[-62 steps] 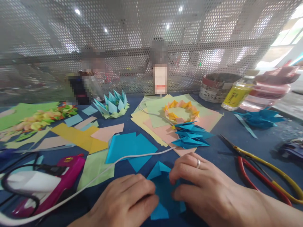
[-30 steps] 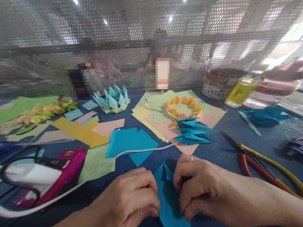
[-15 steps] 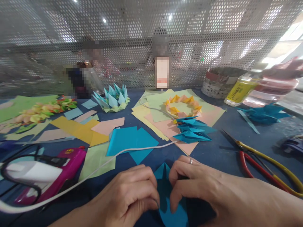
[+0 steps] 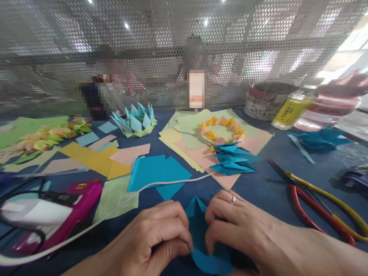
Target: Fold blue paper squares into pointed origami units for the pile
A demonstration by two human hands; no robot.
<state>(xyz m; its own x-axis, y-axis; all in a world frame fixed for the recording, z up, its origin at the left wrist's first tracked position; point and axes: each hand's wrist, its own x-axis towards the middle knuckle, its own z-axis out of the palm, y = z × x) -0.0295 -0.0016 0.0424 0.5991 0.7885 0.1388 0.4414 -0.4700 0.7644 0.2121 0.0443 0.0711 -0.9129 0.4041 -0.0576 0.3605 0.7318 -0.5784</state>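
A partly folded piece of blue paper (image 4: 198,230) lies low in the view, its pointed end facing away from me. My left hand (image 4: 161,237) pinches its left edge, fingers curled and thumb pressed in. On the opposite edge my right hand (image 4: 232,226), with a ring on one finger, grips the paper with bent fingers; part of its thumb is hidden. Just beyond lie flat blue paper squares (image 4: 161,172) and a stack of folded blue pointed pieces (image 4: 234,157).
Red-and-yellow-handled scissors (image 4: 322,207) lie to the right. A white cable (image 4: 172,180) crosses the table. At left is a magenta device (image 4: 83,195). Behind stand a light-blue paper crown (image 4: 138,119), an orange paper ring (image 4: 221,128) and a bottle (image 4: 296,107).
The near part of the blue paper has spread wider and bowed between my hands. Both hands keep nearly the same place and grip.
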